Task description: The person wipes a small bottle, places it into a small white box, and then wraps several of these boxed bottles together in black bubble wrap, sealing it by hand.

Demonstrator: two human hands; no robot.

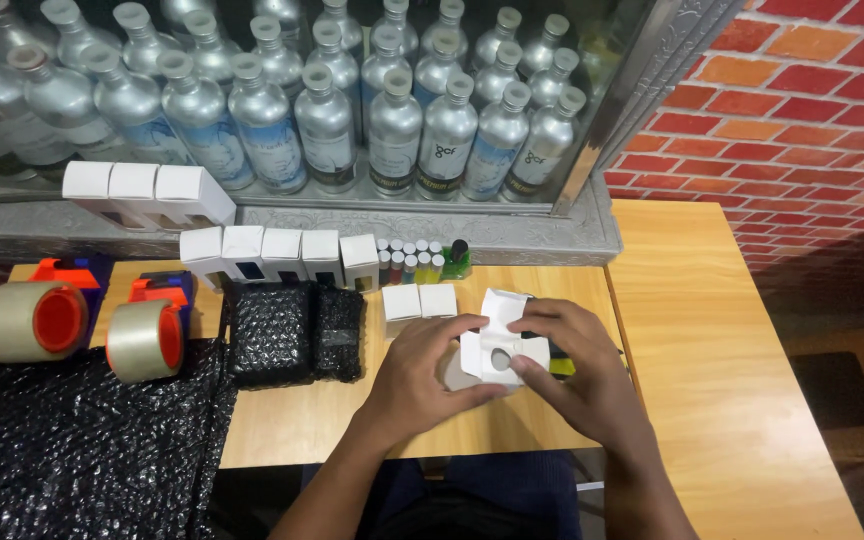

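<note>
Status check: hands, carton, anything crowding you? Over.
Left hand and right hand both gripping white carton, flap open. Two small boxes just behind, apart. Table otherwise free near hands.

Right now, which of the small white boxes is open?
The box held in both hands, left hand and right hand: its flaps are unfolded, showing a round cutout. The others stand closed.

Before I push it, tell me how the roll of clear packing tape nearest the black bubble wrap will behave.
The roll of clear packing tape stands on its edge, so it may roll. Its orange-and-blue dispenser probably limits that. It looks thick-wound, likely stiff and fairly heavy for its size.
</note>
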